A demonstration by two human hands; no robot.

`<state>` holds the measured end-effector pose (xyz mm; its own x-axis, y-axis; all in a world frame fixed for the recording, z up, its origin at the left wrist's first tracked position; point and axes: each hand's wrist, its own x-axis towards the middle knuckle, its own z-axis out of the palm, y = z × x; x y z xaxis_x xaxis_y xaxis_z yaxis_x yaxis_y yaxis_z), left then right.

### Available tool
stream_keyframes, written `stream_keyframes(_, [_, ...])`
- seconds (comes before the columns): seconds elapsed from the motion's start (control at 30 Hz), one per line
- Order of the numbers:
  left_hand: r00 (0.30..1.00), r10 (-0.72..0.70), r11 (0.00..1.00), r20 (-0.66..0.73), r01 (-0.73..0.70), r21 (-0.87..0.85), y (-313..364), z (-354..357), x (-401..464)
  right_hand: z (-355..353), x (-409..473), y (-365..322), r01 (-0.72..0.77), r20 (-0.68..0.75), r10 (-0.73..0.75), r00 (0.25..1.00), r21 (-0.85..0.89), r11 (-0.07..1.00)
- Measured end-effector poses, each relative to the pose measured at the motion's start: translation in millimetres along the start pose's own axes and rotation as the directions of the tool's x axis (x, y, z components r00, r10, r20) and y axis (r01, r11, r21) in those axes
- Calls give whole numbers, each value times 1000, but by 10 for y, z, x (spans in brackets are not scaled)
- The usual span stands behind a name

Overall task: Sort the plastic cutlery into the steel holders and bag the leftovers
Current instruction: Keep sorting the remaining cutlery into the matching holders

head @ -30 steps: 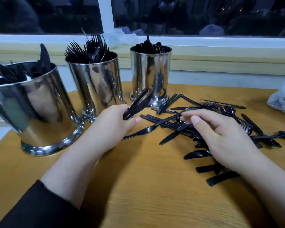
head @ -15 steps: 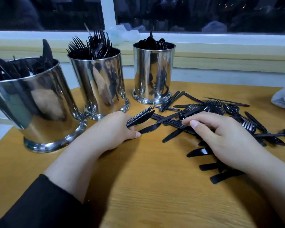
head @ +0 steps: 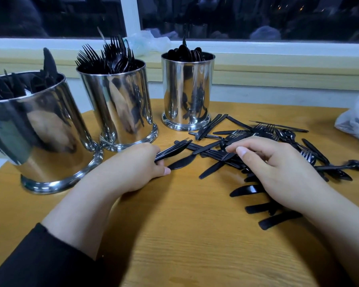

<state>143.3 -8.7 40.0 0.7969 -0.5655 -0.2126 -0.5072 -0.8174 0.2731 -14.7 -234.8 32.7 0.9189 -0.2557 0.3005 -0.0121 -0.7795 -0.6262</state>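
Three steel holders stand along the back left of the wooden table: the left holder (head: 39, 129) with knives, the middle holder (head: 120, 104) full of forks, the right holder (head: 187, 94) with spoons. A loose pile of black plastic cutlery (head: 263, 141) lies to the right. My left hand (head: 131, 168) grips a bundle of black knives (head: 172, 151), held low over the table, blades pointing right. One knife (head: 182, 162) lies just beside its thumb. My right hand (head: 278, 170) rests on the pile with fingers bent, fingertips on a piece at the pile's left side.
A clear plastic bag (head: 356, 123) lies at the table's right edge. A window sill (head: 278, 65) runs behind the holders, with crumpled plastic (head: 149, 41) on it. The round table (head: 184, 235) is bare wood near me.
My left hand has lowered its bundle of knives from tilted up near the right holder to nearly flat over the table. My right hand has stayed on the pile.
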Motion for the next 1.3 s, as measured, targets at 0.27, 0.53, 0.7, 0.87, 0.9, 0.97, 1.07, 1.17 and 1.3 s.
stream_keyframes(0.27, [997,38,999,-60,-38,0,37,-28,-34,-39,-3,9,7,-46,-7,999,-3,1000])
stream_keyframes(0.53, [984,161,975,-82,-171,-143,133,-87,-184,-229,7,84,-34,-71,36,997,32,999])
stream_keyframes(0.7, [965,207,853,-164,-260,-453,352,2,-270,-444,-112,165,-68,-91,73,993,52,996])
stream_keyframes(0.87, [968,169,565,-187,-251,-786,580,292,-235,-632,-375,337,-116,-147,127,981,82,990])
stream_keyframes(0.9, [969,172,518,-179,-244,-820,638,345,-240,-662,-425,379,-124,-151,136,979,84,989])
stream_keyframes(0.97, [963,199,499,-181,-259,-827,759,453,-250,-717,-525,440,-151,-131,164,978,99,983])
stream_keyframes(1.07, [954,220,483,-205,-289,-827,954,559,-296,-788,-649,523,-206,-69,211,975,71,976])
stream_keyframes(1.17, [953,231,414,-197,-280,-866,1132,650,-316,-858,-723,612,-272,13,273,962,-54,961])
stream_keyframes(1.3, [957,245,360,-159,-242,-901,1302,717,-336,-930,-770,727,-290,83,307,948,-175,941])
